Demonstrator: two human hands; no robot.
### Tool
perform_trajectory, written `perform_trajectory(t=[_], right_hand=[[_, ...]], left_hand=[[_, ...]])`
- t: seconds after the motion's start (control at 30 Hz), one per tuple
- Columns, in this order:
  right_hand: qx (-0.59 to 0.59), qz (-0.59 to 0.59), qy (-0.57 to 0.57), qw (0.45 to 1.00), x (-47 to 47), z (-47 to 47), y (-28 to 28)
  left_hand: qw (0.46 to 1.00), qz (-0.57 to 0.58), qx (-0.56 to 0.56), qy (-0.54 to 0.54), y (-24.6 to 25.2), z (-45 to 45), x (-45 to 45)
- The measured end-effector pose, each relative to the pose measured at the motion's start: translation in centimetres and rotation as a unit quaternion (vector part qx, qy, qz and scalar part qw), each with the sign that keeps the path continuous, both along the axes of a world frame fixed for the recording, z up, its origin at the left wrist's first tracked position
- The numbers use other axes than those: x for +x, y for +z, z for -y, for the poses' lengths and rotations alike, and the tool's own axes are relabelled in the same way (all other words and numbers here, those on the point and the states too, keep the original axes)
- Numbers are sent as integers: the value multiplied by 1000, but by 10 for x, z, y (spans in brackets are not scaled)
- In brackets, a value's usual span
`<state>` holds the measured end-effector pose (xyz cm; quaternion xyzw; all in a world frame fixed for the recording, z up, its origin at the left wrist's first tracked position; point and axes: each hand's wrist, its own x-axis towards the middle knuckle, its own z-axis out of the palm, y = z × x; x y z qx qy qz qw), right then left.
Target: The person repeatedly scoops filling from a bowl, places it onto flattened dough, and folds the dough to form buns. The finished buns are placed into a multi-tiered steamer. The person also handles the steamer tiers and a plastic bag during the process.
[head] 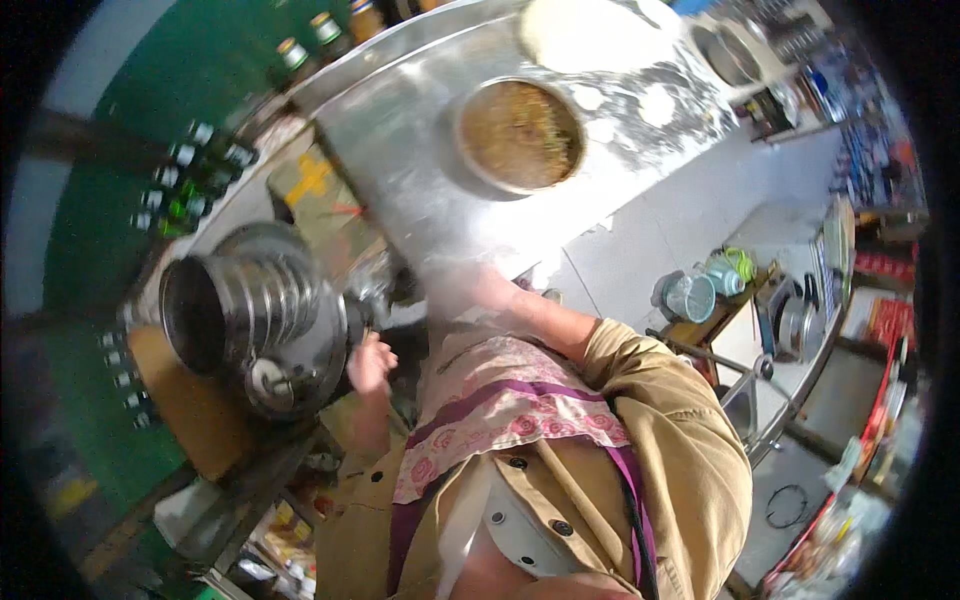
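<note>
My right hand (pixel 484 289) is blurred at the near edge of a steel worktop (pixel 397 150). My left hand (pixel 371 364) has curled fingers beside a large round metal pan (pixel 322 375); whether it grips anything is unclear. A tall ringed steel vessel (pixel 247 311) rises from that pan. On the worktop stands a round metal pot (pixel 480 176) holding a brown and yellow chopped mixture (pixel 517 135). Beyond the pot lies a wide sheet of dough (pixel 592 34). Small pale dough rounds (pixel 656 106) sit on floured metal to the pot's right.
Green glass bottles (pixel 187 180) stand at the left, and capped bottles (pixel 326 30) behind the worktop. A cardboard box (pixel 187 405) is at lower left. On the right are a light-blue plastic container (pixel 690 298), a metal pot (pixel 799 326) and crowded shelves (pixel 885 315).
</note>
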<state>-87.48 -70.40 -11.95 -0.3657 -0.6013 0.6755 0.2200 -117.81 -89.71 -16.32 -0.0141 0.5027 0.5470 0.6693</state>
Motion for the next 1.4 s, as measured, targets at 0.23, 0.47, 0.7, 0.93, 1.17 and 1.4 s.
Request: perform_trajectory(t=[0.23,0.47,0.7,0.93,1.17,1.4], right_hand=[[-114,98,-130,980,198,-18,73],[-126,94,-379,912,445,-13,43],[-157,78,-501,848,582,15,26],[-160,85,-524,832,678,-35,13],[-148,37,-498,853,747,-154,20],[-144,11,-467,873,806,-245,47]], left_hand=[[895,-327,92,-289,61,-111,267],[759,-485,215,-377,36,-259,436],[702,-611,54,-362,32,-424,520],[713,-664,-48,-221,-19,-517,548],[459,-794,-12,-399,-61,-555,502],[933,-212,119,-264,70,-591,745]])
